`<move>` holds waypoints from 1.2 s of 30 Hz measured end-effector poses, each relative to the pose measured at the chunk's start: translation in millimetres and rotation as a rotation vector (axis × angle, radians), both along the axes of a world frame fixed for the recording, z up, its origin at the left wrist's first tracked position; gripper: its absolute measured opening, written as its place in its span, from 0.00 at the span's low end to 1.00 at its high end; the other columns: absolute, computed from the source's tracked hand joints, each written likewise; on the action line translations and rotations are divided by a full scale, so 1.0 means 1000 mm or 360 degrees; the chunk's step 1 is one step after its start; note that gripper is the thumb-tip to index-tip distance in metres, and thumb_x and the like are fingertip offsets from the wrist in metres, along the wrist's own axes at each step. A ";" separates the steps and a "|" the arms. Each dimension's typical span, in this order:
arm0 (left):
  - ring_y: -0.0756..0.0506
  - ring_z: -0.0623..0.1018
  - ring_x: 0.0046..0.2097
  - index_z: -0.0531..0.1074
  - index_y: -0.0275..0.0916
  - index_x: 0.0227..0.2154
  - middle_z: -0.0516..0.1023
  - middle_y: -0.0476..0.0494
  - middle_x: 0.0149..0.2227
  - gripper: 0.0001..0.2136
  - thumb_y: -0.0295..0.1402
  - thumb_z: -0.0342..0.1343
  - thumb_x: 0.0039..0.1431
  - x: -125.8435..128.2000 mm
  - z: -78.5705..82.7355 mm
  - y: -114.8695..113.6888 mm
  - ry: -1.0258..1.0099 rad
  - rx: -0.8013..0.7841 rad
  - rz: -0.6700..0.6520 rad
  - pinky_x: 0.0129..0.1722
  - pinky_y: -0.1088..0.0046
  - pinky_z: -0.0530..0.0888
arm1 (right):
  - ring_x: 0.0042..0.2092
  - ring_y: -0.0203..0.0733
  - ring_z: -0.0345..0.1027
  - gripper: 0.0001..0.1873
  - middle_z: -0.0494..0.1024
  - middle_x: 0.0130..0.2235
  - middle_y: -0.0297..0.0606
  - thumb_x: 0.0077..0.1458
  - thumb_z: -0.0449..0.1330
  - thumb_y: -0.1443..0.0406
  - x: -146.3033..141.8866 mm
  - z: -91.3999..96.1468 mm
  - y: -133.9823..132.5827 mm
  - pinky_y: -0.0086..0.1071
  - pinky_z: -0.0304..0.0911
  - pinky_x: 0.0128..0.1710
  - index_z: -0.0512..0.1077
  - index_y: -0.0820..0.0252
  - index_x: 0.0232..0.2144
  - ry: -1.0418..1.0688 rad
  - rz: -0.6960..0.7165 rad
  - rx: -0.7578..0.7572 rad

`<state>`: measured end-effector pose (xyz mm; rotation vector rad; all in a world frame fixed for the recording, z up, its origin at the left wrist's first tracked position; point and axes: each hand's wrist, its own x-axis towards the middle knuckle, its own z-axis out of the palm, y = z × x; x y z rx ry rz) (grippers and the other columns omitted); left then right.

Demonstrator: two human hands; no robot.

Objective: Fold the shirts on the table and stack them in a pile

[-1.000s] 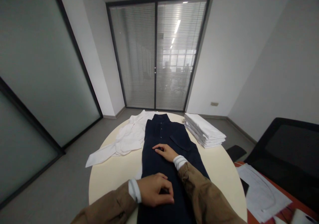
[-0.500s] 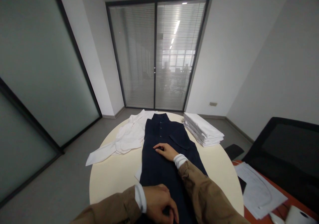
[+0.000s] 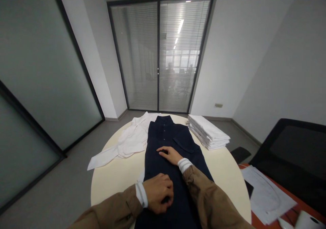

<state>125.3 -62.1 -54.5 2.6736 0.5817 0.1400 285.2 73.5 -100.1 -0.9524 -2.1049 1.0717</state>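
Head view: a white shirt (image 3: 128,142) lay crumpled on the tabletop (image 3: 114,185), just beside a navy shirt (image 3: 163,168) spread flat. The left hand (image 3: 158,193) was curled on the navy shirt, but I cannot tell if it gripped cloth. The right hand (image 3: 170,155) rested open on it, near a folded white stack (image 3: 207,132).

Round cream tabletop (image 3: 224,178): crumpled white shirt (image 3: 129,140) at left, one sleeve stretched toward the rim; stack of folded white garments (image 3: 207,132) at far right rim (folds neat, count not readable). Lower right, separate orange desk (image 3: 257,220) carries loose printed papers (image 3: 265,195). Black mesh office chair (image 3: 292,147) just beyond it. Ahead, double glass door (image 3: 159,52) with slatted blinds; frosted glass panel (image 3: 33,69) along left wall.
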 end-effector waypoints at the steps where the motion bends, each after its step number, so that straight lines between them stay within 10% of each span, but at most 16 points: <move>1: 0.42 0.71 0.47 0.75 0.42 0.32 0.75 0.48 0.38 0.06 0.30 0.62 0.49 -0.001 0.000 0.001 0.0002 -0.0020 -0.0014 0.49 0.65 0.66 | 0.49 0.46 0.72 0.16 0.80 0.47 0.39 0.59 0.59 0.57 0.000 -0.001 0.002 0.39 0.62 0.54 0.79 0.57 0.46 0.0032 -0.0013 -0.0023; 15: 0.45 0.76 0.47 0.77 0.40 0.32 0.79 0.44 0.42 0.03 0.33 0.61 0.58 0.002 -0.005 0.018 -0.0463 -0.0570 -0.0028 0.52 0.70 0.70 | 0.34 0.38 0.67 0.20 0.75 0.35 0.34 0.53 0.59 0.68 0.000 0.004 0.022 0.33 0.64 0.40 0.75 0.56 0.49 -0.0133 -0.0245 -0.0084; 19: 0.47 0.78 0.37 0.76 0.38 0.33 0.79 0.46 0.34 0.08 0.34 0.54 0.63 -0.016 0.001 0.057 -0.0649 -0.0301 0.0725 0.41 0.71 0.73 | 0.42 0.39 0.68 0.27 0.74 0.40 0.38 0.55 0.62 0.63 -0.005 0.003 0.046 0.35 0.65 0.47 0.68 0.58 0.58 -0.0003 -0.0307 -0.0192; 23: 0.43 0.77 0.46 0.74 0.38 0.41 0.78 0.41 0.42 0.11 0.33 0.45 0.67 -0.038 -0.025 0.102 -0.1098 0.0319 0.1652 0.51 0.62 0.72 | 0.33 0.34 0.67 0.33 0.74 0.37 0.35 0.57 0.60 0.65 -0.017 0.002 0.072 0.31 0.67 0.38 0.58 0.59 0.63 0.0215 -0.0384 -0.0481; 29: 0.40 0.74 0.52 0.68 0.36 0.53 0.75 0.37 0.50 0.15 0.32 0.48 0.66 -0.051 -0.070 0.123 -0.0973 0.0428 0.1755 0.55 0.56 0.71 | 0.31 0.34 0.68 0.37 0.75 0.38 0.37 0.51 0.66 0.63 -0.047 -0.003 0.101 0.31 0.68 0.35 0.61 0.56 0.62 0.0300 -0.0679 -0.0496; 36: 0.41 0.73 0.55 0.68 0.39 0.56 0.75 0.38 0.52 0.17 0.32 0.49 0.67 -0.052 -0.062 0.121 -0.0826 0.0411 0.1656 0.56 0.57 0.70 | 0.47 0.42 0.69 0.24 0.76 0.46 0.41 0.48 0.56 0.71 -0.045 0.004 0.114 0.35 0.66 0.49 0.74 0.60 0.49 0.0399 -0.0818 -0.0086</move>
